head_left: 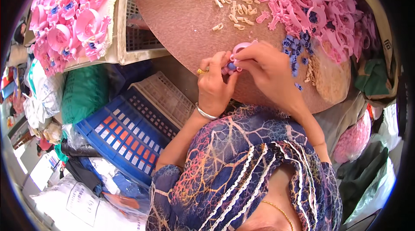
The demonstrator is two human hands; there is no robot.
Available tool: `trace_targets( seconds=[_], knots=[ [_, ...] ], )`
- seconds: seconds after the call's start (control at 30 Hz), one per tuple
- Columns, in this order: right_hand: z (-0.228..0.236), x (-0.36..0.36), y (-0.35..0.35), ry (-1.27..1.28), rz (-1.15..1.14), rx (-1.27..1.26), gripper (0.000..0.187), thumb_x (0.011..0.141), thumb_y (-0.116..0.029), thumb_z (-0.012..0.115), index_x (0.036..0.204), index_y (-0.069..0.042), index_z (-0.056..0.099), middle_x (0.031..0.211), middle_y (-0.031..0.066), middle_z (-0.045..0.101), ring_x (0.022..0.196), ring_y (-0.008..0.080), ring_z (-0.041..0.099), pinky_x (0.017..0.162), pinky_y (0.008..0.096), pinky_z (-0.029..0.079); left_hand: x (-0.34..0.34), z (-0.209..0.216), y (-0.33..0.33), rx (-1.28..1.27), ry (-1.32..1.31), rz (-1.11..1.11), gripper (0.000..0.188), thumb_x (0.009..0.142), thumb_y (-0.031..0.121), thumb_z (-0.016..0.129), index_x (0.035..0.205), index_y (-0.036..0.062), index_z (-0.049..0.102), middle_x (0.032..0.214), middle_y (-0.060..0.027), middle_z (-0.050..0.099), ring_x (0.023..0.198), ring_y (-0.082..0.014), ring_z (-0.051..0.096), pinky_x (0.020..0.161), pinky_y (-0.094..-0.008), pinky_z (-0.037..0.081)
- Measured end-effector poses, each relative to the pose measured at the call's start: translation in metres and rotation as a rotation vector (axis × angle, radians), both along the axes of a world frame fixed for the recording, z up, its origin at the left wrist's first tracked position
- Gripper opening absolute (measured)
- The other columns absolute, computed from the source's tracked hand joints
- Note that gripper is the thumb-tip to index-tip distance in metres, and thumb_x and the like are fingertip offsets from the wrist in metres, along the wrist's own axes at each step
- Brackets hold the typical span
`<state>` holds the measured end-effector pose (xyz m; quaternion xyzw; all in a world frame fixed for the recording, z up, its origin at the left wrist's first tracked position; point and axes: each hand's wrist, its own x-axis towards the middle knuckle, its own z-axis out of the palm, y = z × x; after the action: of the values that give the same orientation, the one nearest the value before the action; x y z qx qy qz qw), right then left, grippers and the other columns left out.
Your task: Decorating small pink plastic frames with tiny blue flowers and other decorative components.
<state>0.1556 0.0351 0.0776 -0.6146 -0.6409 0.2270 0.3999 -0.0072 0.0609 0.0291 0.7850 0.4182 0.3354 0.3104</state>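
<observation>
Above the brown bench (pixel 173 2), the left hand (pixel 214 83) and the right hand (pixel 273 70) both grasp a pink-and-blue plastic part (pixel 231 65); loose blue pieces (pixel 294 49) lie near the right hand.

A navy, multicoloured branch-print blouse (pixel 229 146) with white scalloped trim (pixel 236 183) is paired with a gold-coloured chain necklace (pixel 279 209) and silver-coloured bangle (pixel 205 113) (worn at left).
</observation>
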Motion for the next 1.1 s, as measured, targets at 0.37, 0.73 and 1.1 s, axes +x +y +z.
trace_targets(
  seconds=[0.37, 0.73, 1.1],
  knots=[
    [0.002, 0.016, 0.019, 0.502, 0.016, -0.422, 0.005, 0.084, 0.002, 0.069, 0.088, 0.002, 0.066, 0.08, 0.0068, 0.067, 0.073, 0.0112, 0.066, 0.061, 0.0246, 0.053, 0.006, 0.001, -0.002, -0.06, -0.015, 0.019, 0.06, 0.069, 0.002, 0.083, 0.121, 0.0009, 0.054, 0.105, -0.0127, 0.073, 0.099, -0.0311, 0.065, 0.08, -0.0394, 0.054],
    [0.01, 0.019, 0.029, 0.199, 0.055, -0.474, 0.009, 0.081, -0.002, 0.073, 0.084, 0.004, 0.066, 0.072, 0.0098, 0.068, 0.067, 0.0121, 0.066, 0.058, 0.027, 0.051, 0.013, -0.011, -0.003, 0.017, -0.052, -0.001, 0.052, 0.073, 0.002, 0.077, 0.121, -0.0008, 0.056, 0.083, -0.0126, 0.068, 0.09, -0.0324, 0.064, 0.081, -0.0409, 0.05],
    [0.026, 0.018, 0.066, -0.5, 0.365, -0.382, 0.011, 0.075, -0.008, 0.072, 0.081, 0.0, 0.067, 0.073, 0.0111, 0.065, 0.086, 0.0274, 0.064, 0.08, 0.0391, 0.049, 0.012, -0.009, -0.002, 0.12, 0.005, -0.002, 0.058, 0.07, 0.003, 0.081, 0.121, -0.0001, 0.055, 0.081, -0.0123, 0.066, 0.083, -0.0325, 0.064, 0.075, -0.0418, 0.052]
  ],
)
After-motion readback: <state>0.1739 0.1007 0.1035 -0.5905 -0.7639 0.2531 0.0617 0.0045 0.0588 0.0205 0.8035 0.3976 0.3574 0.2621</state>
